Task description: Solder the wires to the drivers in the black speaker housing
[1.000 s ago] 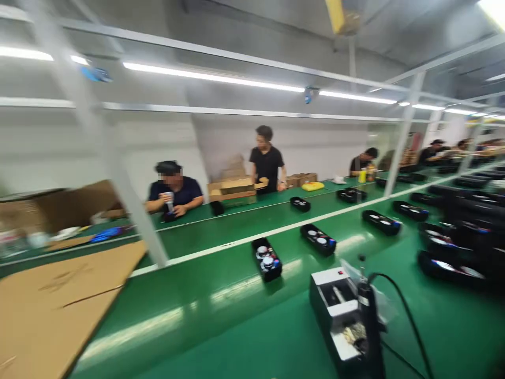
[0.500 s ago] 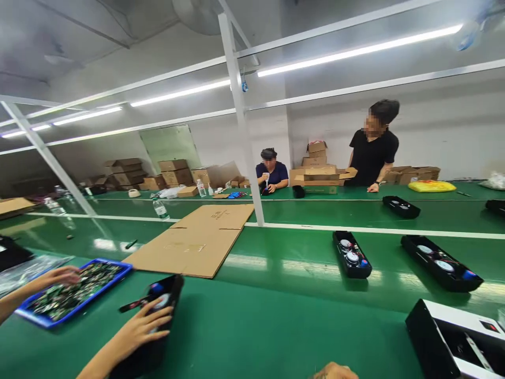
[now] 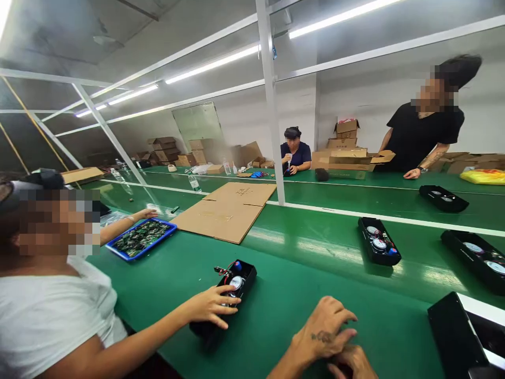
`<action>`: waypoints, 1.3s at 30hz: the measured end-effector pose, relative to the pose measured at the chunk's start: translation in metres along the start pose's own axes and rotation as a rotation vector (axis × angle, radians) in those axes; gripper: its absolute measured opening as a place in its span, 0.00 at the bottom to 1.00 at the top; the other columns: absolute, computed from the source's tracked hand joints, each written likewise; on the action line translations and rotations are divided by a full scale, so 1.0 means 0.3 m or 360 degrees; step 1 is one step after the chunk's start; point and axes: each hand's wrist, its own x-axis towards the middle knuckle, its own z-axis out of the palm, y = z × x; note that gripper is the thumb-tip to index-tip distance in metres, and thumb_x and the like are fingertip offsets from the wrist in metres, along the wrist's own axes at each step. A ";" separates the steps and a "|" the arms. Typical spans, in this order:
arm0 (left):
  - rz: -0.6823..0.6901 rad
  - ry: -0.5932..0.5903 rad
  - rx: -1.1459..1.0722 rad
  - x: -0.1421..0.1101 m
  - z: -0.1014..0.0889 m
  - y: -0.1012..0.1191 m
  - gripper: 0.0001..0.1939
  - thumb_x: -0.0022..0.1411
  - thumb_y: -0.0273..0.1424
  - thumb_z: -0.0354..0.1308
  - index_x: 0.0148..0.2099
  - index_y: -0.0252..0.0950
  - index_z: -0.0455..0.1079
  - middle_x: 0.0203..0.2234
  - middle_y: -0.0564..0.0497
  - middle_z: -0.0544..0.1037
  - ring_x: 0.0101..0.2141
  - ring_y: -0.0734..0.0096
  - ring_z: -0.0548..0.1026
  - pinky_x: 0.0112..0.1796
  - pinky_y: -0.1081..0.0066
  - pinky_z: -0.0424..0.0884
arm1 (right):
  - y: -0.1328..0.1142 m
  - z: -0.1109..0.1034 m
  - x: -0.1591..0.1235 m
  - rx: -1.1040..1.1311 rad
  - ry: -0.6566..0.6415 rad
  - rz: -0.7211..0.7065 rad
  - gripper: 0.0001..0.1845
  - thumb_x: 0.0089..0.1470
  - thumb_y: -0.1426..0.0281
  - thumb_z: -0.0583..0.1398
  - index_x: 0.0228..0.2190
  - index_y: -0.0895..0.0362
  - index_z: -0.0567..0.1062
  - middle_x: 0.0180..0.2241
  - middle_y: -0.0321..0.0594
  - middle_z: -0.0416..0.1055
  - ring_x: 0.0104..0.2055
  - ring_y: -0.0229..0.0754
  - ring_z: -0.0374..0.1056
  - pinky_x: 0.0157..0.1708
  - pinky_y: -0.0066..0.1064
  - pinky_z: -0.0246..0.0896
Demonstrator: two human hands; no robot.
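Note:
My left hand (image 3: 323, 331), marked with a small tattoo, sits low over the green belt (image 3: 300, 295) with its fingers curled down onto my right hand (image 3: 357, 364). Only a bent part of my right hand shows beneath it at the bottom edge, and anything between the two hands is hidden. To the left, a co-worker in a white shirt (image 3: 51, 321) rests a hand (image 3: 211, 308) on an open black speaker case (image 3: 226, 295) that has red wires and a round speaker inside. The co-worker's other hand (image 3: 144, 213) lies by a blue tray of circuit boards (image 3: 142, 238).
A flat cardboard sheet (image 3: 226, 213) lies on the belt by a white post (image 3: 274, 121). More black speaker cases (image 3: 379, 247) (image 3: 475, 258) (image 3: 444, 198) ride the belts. A black and white box (image 3: 465, 337) stands at the lower right. Two people work across the line, beside cartons (image 3: 343, 158).
The view has swung left and down. The co-worker in white and the tray have come fully into view, the black case sits farther right, and my two hands have risen into the bottom edge.

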 end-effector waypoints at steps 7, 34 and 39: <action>-0.0173 0.0144 0.0613 -0.461 -0.319 -0.125 0.10 0.71 0.29 0.58 0.53 0.43 0.73 0.41 0.48 0.81 0.54 0.59 0.80 0.58 0.55 0.79 | -0.065 -0.030 0.007 -0.0272 -0.0099 -0.0019 0.27 0.71 0.58 0.58 0.21 0.55 0.67 0.21 0.36 0.72 0.23 0.38 0.67 0.28 0.30 0.55; -0.0074 -0.0194 0.0122 -0.287 0.080 0.039 0.37 0.69 0.31 0.59 0.76 0.38 0.56 0.49 0.39 0.85 0.51 0.54 0.84 0.50 0.58 0.85 | -0.138 0.141 -0.056 0.0161 0.0893 0.0671 0.50 0.63 0.66 0.64 0.77 0.47 0.48 0.76 0.53 0.54 0.76 0.61 0.58 0.69 0.55 0.65; 0.0252 0.0163 -0.0134 -0.332 -0.024 -0.002 0.28 0.71 0.24 0.58 0.69 0.48 0.68 0.38 0.48 0.85 0.42 0.62 0.85 0.44 0.64 0.86 | -0.052 -0.234 -0.139 0.0324 0.0408 0.0624 0.67 0.37 0.72 0.76 0.75 0.53 0.56 0.75 0.57 0.56 0.77 0.66 0.54 0.75 0.61 0.49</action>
